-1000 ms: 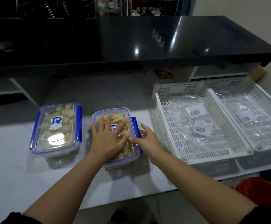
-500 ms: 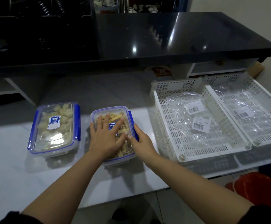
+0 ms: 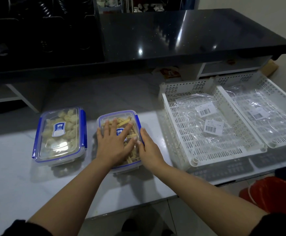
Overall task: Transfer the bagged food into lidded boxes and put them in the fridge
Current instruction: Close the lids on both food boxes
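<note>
My left hand (image 3: 112, 143) lies flat, fingers spread, on the lid of the box of yellow sticks (image 3: 121, 120). My right hand (image 3: 149, 149) presses the blue clip on its right side with straight fingers. The other lidded box (image 3: 60, 133) sits just left; white baskets (image 3: 198, 150) hold empty bags (image 3: 207, 120) to the right.

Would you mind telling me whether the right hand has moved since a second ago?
Yes. The right hand has closed in leftward against the blue clip side of the box of yellow sticks, which itself stayed put.
</note>
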